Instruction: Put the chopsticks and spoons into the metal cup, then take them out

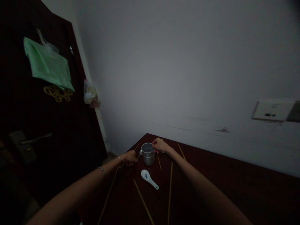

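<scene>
A grey metal cup (148, 158) stands upright on the dark red table. My right hand (160, 145) is closed at its right rim, fingertips against the edge. Left of the cup, my left hand (131, 157) pinches the thin handle of a small spoon (141, 152), whose pale bowl lies close beside the cup's wall. In front of the cup lies a white soup spoon (149, 179) with a blue mark, its handle pointing toward the lower right. A chopstick (159, 162) lies just right of the cup, its far end by my right hand.
More chopsticks lie spread on the table (211, 178): one (170, 190) right of centre, one (143, 201) in front, one (109, 197) at left, one (181, 151) behind my right forearm. A wall (175, 78) rises behind; a dark door (77, 125) stands at left.
</scene>
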